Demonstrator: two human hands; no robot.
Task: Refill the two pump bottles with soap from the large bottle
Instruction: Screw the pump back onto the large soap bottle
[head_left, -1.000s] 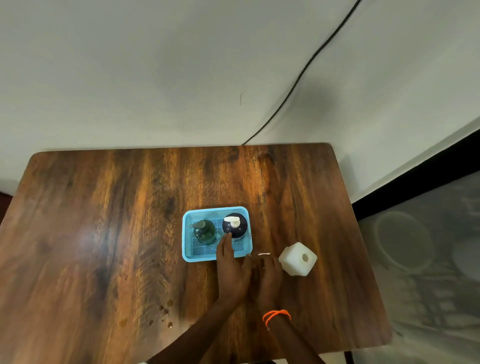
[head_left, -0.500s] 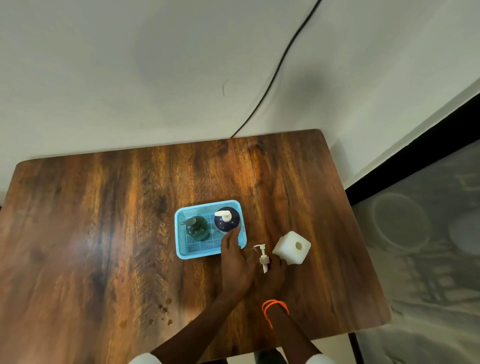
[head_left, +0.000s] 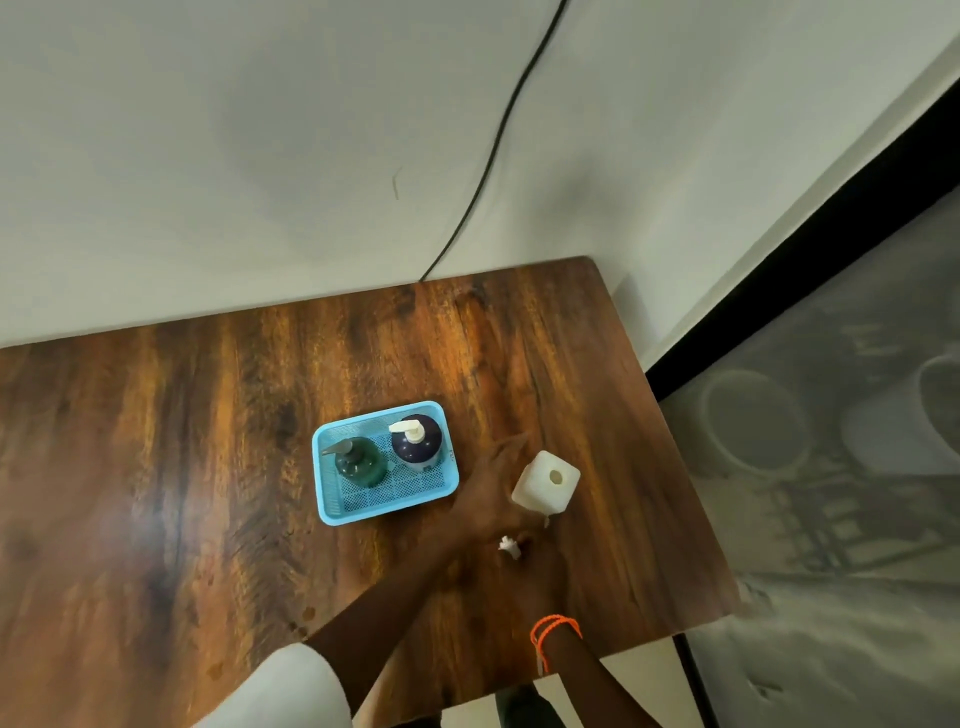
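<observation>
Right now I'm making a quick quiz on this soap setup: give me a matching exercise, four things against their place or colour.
Things:
1. green pump bottle
2. dark pump bottle
3. large white bottle
4. orange band

Descriptions:
A. on the right wrist
B. left side of the blue basket
C. on the table, right of the basket, mouth open
D. right side of the basket, white pump

Pairs: 1-B, 2-D, 3-C, 4-A

tray (head_left: 332, 512) on table (head_left: 156, 467) | two pump bottles (head_left: 415, 441) in tray | large bottle (head_left: 545, 483) right of tray
</observation>
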